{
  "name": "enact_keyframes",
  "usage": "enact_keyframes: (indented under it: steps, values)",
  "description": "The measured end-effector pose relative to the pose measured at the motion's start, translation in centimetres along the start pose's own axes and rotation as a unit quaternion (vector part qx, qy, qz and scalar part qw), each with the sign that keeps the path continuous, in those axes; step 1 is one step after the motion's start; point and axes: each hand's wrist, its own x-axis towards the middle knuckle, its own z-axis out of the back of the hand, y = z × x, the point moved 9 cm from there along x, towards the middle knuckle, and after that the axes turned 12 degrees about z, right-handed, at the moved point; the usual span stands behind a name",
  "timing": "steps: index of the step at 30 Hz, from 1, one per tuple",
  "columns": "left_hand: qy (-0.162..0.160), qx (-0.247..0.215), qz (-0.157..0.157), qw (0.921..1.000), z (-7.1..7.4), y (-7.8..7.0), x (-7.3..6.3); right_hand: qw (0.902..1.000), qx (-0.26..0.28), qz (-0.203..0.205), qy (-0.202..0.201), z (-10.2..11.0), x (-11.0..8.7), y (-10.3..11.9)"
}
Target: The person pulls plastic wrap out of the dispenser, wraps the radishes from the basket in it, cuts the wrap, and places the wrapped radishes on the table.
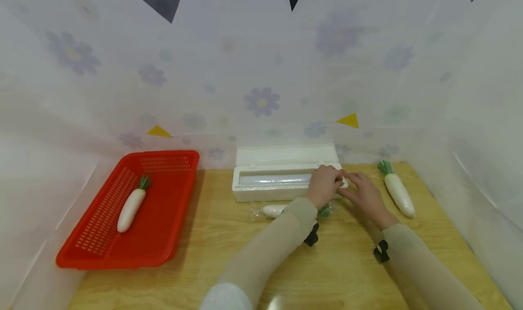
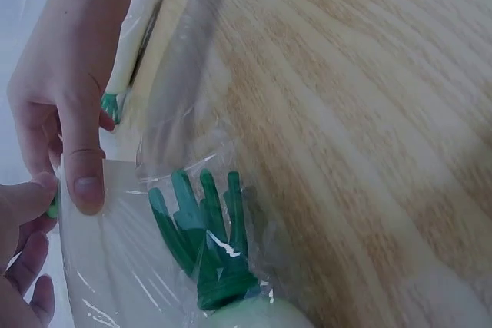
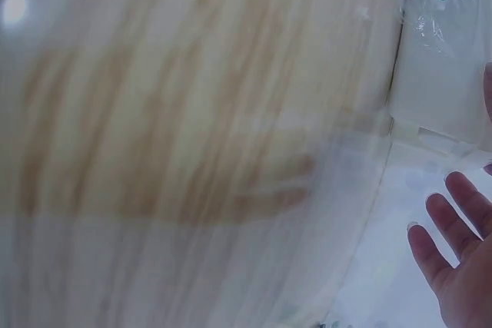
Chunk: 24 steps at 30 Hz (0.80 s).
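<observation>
By the worktop's back edge a white box is standing open, a wrapped radish lying before it. The left hand is bending its fingers over the box's right end, grip unclear; the right hand is pinching that end.

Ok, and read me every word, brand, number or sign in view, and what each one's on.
No readable text in any view.
White box: no lettering visible.
Red basket: none visible.
Wall: only flowers and plain triangles.
Black wrist devices: any markings are too small to read.
</observation>
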Motion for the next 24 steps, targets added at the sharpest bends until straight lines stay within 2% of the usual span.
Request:
enact_keyframes:
  steps: [5, 10, 16, 24]
  values:
    - [0.013, -0.049, 0.004, 0.9987, 0.11, 0.29, 0.33, 0.9997, -0.013, 0.018, -0.007, 0.26, 0.05, 0.50]
    - [0.042, -0.096, 0.021, 0.9942, -0.07, 0.68, 0.41, 1.0000, 0.003, -0.005, 0.004, 0.05, -0.32, 0.31]
    - [0.045, -0.085, 0.011, 0.9953, -0.07, 0.69, 0.17, 0.9999, -0.006, -0.012, 0.005, -0.08, -0.57, -0.01]
    - [0.029, -0.048, -0.019, 0.9982, 0.34, 0.82, -0.13, 0.9993, -0.033, 0.017, -0.007, 0.07, -0.20, 0.53]
